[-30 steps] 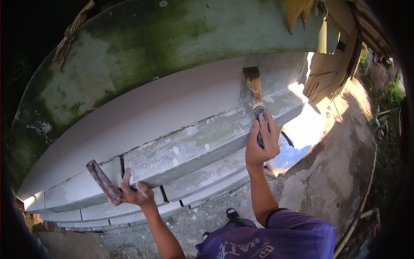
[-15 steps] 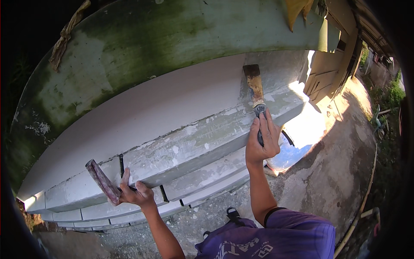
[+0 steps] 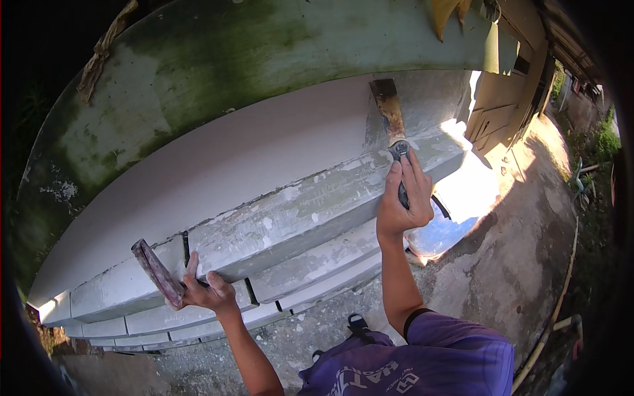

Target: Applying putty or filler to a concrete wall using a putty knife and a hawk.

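My right hand (image 3: 407, 191) is closed around the dark grey handle of a putty knife (image 3: 389, 119) with a stained, rusty-brown blade. Its wide dark tip is against or close to a smooth grey wall patch (image 3: 432, 99), above a stepped pale ledge (image 3: 304, 201) mottled with white filler. At lower left, my left hand (image 3: 208, 290) grips a long, whitish-purple, trough-like tool (image 3: 157, 274) smeared with dried filler. That hand is beside the ledge, its index finger stretched up near a dark slot. Fingers hide where the tool is held.
A broad green, mould-stained curved surface (image 3: 198, 72) overhangs the white wall (image 3: 231, 158). Lower white steps with dark gaps run beneath the ledge. A shiny blue-white object (image 3: 439, 234) stands in sunlight on the concrete floor (image 3: 475, 297). A long pole (image 3: 558, 310) lies at right.
My right hand and the putty knife have shifted a little upward along the wall. My left hand and its tool have barely moved.
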The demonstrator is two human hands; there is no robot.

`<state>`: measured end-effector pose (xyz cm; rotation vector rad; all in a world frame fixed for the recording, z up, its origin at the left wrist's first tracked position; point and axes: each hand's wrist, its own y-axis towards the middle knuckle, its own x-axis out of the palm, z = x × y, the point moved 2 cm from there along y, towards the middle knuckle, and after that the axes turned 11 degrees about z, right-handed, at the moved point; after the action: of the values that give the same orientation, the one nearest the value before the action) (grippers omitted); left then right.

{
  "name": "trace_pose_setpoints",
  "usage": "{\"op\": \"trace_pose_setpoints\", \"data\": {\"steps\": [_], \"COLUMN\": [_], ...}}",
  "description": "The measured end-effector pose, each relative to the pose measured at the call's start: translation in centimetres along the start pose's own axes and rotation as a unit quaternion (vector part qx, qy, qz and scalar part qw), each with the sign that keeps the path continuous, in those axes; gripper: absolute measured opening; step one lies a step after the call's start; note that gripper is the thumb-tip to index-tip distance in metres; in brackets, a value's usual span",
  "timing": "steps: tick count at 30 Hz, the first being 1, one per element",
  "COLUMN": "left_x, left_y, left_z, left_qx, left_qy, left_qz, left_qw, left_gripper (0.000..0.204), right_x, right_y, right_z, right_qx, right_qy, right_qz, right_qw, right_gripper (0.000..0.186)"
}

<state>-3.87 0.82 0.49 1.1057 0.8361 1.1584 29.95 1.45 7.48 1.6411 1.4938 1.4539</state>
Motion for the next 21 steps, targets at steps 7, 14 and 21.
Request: {"op": "trace_pose_setpoints", "data": {"steps": [7,14,21], "left_x": [0.0,0.4,-0.3], "left_y": [0.1,-0.4,0.1], "left_z": [0.1,-0.3,0.1], "left_qx": [0.016,-0.053,-0.005], "left_qy": [0.007,-0.064,-0.01], "left_qz": [0.0,-0.007,-0.006], "left_qw": [1.0,0.997,1.0], "left_gripper": [0.048,0.052,0.049], "right_x": [0.0,-2.4,-8.6], "right_y": [0.4,0.2,-4.0], "right_z": [0.2,0.6,1.8], "right_qx": [0.011,0.052,0.319], "right_qy": [0.0,0.022,0.104], "right_qz": [-0.007,0.004,-0.009], "right_qw": [1.0,0.998,0.942], "right_gripper": [0.024,0.021,0.018]}}
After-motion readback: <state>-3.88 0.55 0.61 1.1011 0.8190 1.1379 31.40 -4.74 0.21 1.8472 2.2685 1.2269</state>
